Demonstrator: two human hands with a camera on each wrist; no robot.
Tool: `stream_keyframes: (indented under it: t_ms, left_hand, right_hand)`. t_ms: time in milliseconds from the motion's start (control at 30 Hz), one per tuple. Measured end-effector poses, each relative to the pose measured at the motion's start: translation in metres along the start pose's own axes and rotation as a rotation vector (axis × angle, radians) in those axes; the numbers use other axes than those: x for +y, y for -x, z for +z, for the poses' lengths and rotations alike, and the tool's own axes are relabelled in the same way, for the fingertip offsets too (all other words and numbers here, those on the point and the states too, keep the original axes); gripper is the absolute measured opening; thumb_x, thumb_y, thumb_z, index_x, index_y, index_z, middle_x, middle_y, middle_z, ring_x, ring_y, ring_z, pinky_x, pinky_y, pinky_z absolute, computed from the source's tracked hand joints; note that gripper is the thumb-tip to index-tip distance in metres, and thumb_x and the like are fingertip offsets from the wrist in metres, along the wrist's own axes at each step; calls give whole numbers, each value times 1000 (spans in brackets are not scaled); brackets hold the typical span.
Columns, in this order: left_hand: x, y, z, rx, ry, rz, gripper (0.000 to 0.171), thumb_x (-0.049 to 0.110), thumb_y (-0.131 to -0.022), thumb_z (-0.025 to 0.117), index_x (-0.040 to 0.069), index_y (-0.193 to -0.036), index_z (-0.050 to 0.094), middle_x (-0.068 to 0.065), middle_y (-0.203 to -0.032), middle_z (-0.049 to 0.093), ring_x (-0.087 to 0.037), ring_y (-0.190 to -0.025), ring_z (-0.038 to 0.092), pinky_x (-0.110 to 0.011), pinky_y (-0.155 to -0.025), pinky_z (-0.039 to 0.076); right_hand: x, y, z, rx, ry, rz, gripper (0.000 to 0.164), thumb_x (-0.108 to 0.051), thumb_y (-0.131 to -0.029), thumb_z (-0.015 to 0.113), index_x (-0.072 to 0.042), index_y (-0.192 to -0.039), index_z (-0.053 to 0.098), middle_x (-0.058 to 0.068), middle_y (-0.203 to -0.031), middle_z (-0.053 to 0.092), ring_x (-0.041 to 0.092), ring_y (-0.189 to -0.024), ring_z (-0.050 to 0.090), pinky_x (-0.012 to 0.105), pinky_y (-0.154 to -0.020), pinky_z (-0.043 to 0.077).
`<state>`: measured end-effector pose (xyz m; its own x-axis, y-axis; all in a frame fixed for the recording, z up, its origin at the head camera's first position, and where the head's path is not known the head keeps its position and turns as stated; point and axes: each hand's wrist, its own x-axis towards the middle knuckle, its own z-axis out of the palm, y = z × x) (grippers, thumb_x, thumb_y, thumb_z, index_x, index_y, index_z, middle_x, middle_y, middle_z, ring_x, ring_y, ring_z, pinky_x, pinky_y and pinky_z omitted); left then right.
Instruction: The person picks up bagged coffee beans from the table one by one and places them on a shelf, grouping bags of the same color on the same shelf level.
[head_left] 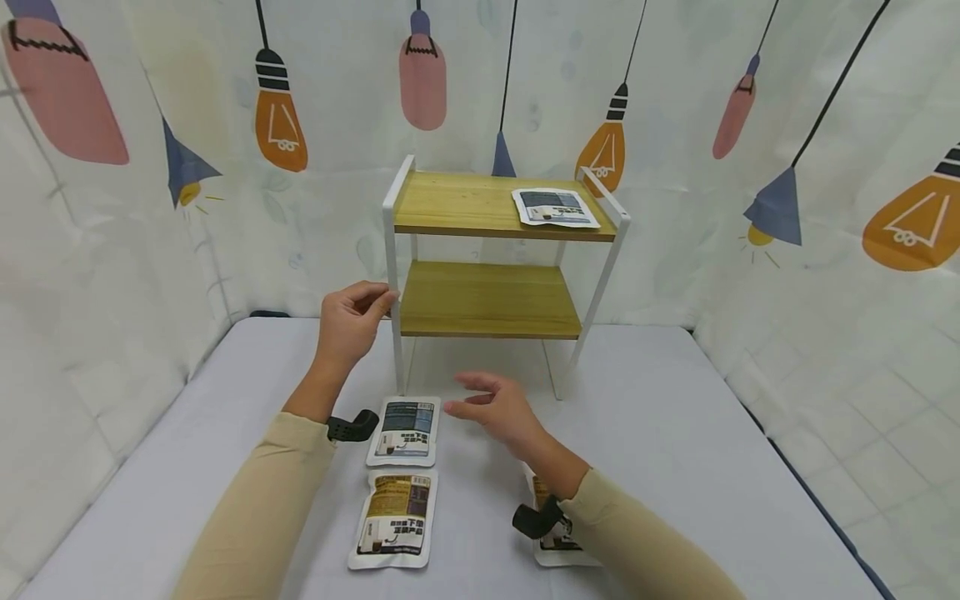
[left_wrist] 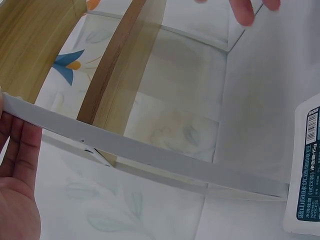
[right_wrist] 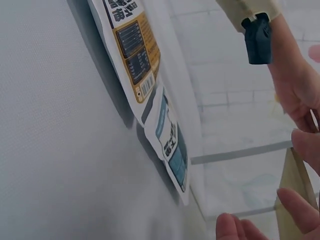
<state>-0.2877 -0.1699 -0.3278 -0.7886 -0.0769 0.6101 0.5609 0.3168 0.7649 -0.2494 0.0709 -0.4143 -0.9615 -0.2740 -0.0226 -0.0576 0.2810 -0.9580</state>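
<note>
A small two-tier shelf with wooden boards (head_left: 487, 300) and a white frame stands at the back of the table. My left hand (head_left: 352, 321) pinches its front left leg (left_wrist: 150, 150), with the fingers behind the leg in the left wrist view. In front of the shelf my right hand (head_left: 498, 412) is held with fingers loosely extended and nothing in them. Just left of its fingertips lies a white pouch with a blue label (head_left: 405, 429). Another blue-labelled pouch (head_left: 555, 208) lies flat on the right part of the top board.
A pouch with a brown and gold label (head_left: 393, 517) lies nearer the front, below the blue-labelled one. Under my right forearm is another brown-labelled pouch (head_left: 558, 542), partly hidden. A patterned curtain (head_left: 480, 83) hangs behind and beside the white-covered table (head_left: 660, 417).
</note>
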Motion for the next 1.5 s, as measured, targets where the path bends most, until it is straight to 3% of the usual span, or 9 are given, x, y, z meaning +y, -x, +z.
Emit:
stream_keyframes:
  t_ms: [200, 300, 367, 467, 533, 700, 1133, 1500]
  left_hand:
    - [-2, -1, -2, -2, 22, 2, 20, 3, -95, 71, -12, -108, 73, 11, -87, 70, -10, -75, 71, -12, -72, 58]
    - [-1, -1, -2, -1, 9, -4, 20, 3, -95, 71, -11, -108, 73, 6, -88, 72, -13, -76, 71, -12, -72, 58]
    - [-2, -1, -2, 1, 2, -6, 20, 3, -96, 70, -12, -108, 73, -6, -90, 74, -12, -75, 71, -12, -72, 58]
    - [-12, -3, -1, 2, 1, -9, 20, 3, -96, 69, -12, -109, 73, -26, -97, 72, -7, -75, 69, -10, -72, 57]
    - [-21, -4, -1, 2, 6, -13, 21, 4, -97, 69, -11, -110, 73, -32, -100, 71, -3, -75, 68, -10, -73, 57]
    - [-34, -6, -1, 3, 10, -23, 22, 11, -97, 71, -5, -112, 75, -28, -102, 72, -1, -77, 68, -11, -75, 57]
    - [-37, -5, 1, 5, 8, -10, 22, 12, -96, 72, -3, -112, 76, -13, -98, 76, -4, -78, 70, -13, -75, 58]
    - [-31, -6, 2, 6, 6, -6, 21, 7, -97, 70, -7, -111, 74, -29, -102, 72, -3, -77, 69, -10, -74, 57]
  right_hand:
    - [0, -4, 15, -34, -16, 51, 54, -32, -80, 90, -22, -130, 71, 16, -145, 59, 28, -117, 66, 48, -95, 59]
    - [1, -6, 21, -45, -6, 84, 56, -32, -79, 90, -21, -131, 70, 19, -145, 57, 32, -122, 63, 51, -97, 58]
    - [2, -7, 25, -50, 2, 104, 58, -32, -79, 90, -19, -132, 70, 20, -145, 57, 35, -127, 60, 51, -98, 57]
    - [3, -9, 31, -67, 6, 133, 60, -30, -80, 90, -16, -134, 68, 20, -146, 55, 37, -131, 56, 50, -97, 58]
    - [3, -10, 34, -80, 12, 153, 62, -29, -79, 90, -15, -135, 67, 21, -147, 53, 38, -130, 56, 48, -96, 59]
    - [3, -12, 43, -103, 76, 191, 68, -31, -77, 92, -18, -138, 65, 22, -148, 51, 36, -127, 56, 45, -93, 61]
    - [3, -18, 61, -51, 202, 187, 61, -32, -74, 94, -21, -129, 71, 17, -140, 58, 32, -121, 56, 52, -99, 54]
    - [6, -23, 70, -15, 263, 136, 55, -24, -73, 95, -20, -124, 75, 9, -141, 62, 31, -130, 56, 51, -108, 50]
